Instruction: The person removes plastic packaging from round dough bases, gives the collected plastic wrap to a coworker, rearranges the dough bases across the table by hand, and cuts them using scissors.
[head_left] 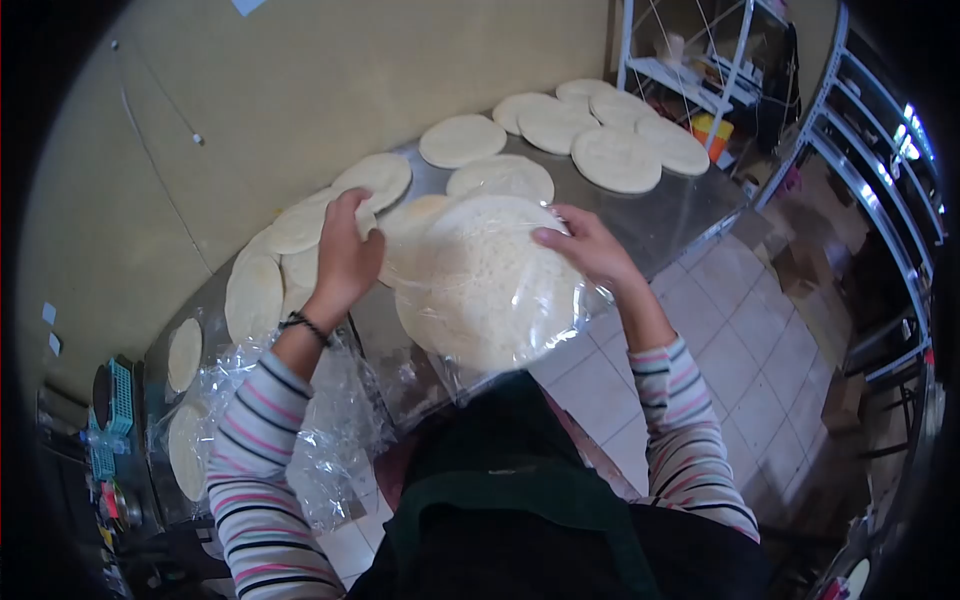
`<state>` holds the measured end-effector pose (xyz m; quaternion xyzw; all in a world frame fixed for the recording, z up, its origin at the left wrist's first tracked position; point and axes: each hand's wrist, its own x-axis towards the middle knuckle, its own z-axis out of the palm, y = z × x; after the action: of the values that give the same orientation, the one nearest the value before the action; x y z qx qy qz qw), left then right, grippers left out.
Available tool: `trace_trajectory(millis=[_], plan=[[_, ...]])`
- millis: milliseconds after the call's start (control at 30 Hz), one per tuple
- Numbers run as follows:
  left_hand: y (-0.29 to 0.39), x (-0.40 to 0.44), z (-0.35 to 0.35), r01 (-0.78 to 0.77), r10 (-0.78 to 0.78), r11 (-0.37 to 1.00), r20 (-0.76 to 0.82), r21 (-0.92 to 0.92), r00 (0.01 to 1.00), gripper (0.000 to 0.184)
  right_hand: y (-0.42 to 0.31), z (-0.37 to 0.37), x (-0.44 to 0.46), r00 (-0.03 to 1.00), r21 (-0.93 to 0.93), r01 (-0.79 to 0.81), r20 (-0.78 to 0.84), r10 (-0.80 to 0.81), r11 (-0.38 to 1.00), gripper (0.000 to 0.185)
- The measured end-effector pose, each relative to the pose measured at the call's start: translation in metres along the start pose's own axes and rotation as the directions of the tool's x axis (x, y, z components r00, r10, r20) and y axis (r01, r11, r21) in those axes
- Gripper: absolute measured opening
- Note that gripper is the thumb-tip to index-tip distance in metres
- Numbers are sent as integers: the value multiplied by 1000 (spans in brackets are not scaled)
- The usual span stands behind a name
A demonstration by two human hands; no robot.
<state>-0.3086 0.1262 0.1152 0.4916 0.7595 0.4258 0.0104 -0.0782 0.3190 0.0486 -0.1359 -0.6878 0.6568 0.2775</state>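
My right hand [594, 250] pinches the upper right edge of a clear plastic bag [572, 325]. Inside the bag lies a round, pale flatbread [480, 285], tilted above the front edge of the metal table. My left hand [348, 255] is over the flatbreads to the left, fingers curved and thumb apart, with nothing seen in it. Just beyond its fingertips is another flatbread [376, 180]; whether they touch it I cannot tell. Under my left forearm, a heap of crumpled clear plastic bags [330, 420] hangs at the table edge.
Several flatbreads [617, 158] are spread along the metal table [690, 205], some overlapping. A wall [300, 90] runs behind it. White metal shelving [685, 85] stands at the far end. A teal basket [118, 395] sits at the far left, and a curved metal rack [880, 170] is at the right.
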Motion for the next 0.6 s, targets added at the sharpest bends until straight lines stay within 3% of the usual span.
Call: trace_trajectory(millis=[33,67,100,133,167,233,300,400,500,533,567,600], plan=[[-4,1,18,-356,419,850,-90,388,904,22,22,-3,5,997,-183,-61,-62,50,981,36],[-6,1,32,-400,374,862,142,310,916,38,34,-4,4,988,-357,-127,-128,86,925,36],[-6,-4,50,-476,392,787,278,392,877,42,44,-8,-1,986,-349,-142,-136,100,926,36],[-5,-9,68,-557,395,694,405,456,824,46,49,-13,-8,982,-390,-61,-188,-14,919,38],[-6,-12,84,-580,391,704,458,410,799,47,51,-17,-15,965,-436,15,-231,-128,900,39],[-4,-14,109,-595,383,717,507,363,772,49,52,-23,-42,951,-434,-19,-286,-119,901,33],[-1,-9,125,-568,354,788,581,238,733,51,52,-23,-63,921,-372,-204,-388,48,906,30],[-7,-2,149,-550,348,804,571,226,744,52,37,-11,-76,950,-487,-232,-300,89,842,23],[-18,-5,161,-505,332,838,541,208,773,52,45,-8,-75,928,-511,-282,-361,96,812,17],[-19,-4,162,-503,332,841,541,202,773,52,43,-4,-76,929,-587,-214,-370,-23,781,12],[-20,-4,162,-494,319,844,544,210,776,52,40,0,-78,929,-589,-217,-369,-20,778,12],[-21,-4,162,-482,301,848,548,220,780,51,35,5,-82,922,-714,-138,-346,-174,687,10]])
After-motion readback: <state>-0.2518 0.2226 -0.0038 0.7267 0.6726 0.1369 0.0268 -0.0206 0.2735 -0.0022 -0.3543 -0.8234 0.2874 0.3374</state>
